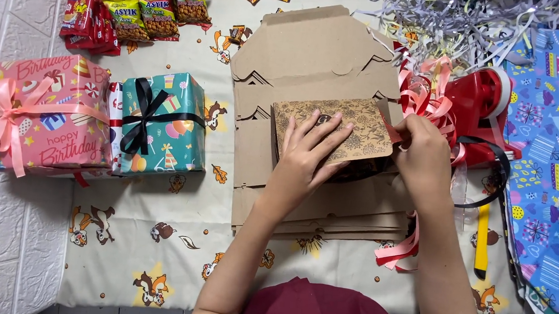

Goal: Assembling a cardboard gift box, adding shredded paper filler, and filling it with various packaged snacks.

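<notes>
My left hand lies flat, fingers spread, on a small brown patterned card box that rests on a stack of flat cardboard sheets. At the box's right edge, my right hand pinches its corner, beside a tangle of pink ribbon. Whether the fingers also hold ribbon is hidden.
A pink wrapped gift and a teal gift with a black bow sit at left. Snack packets lie at the top left. A red tape dispenser, shredded paper, blue wrapping paper and a yellow cutter are at right.
</notes>
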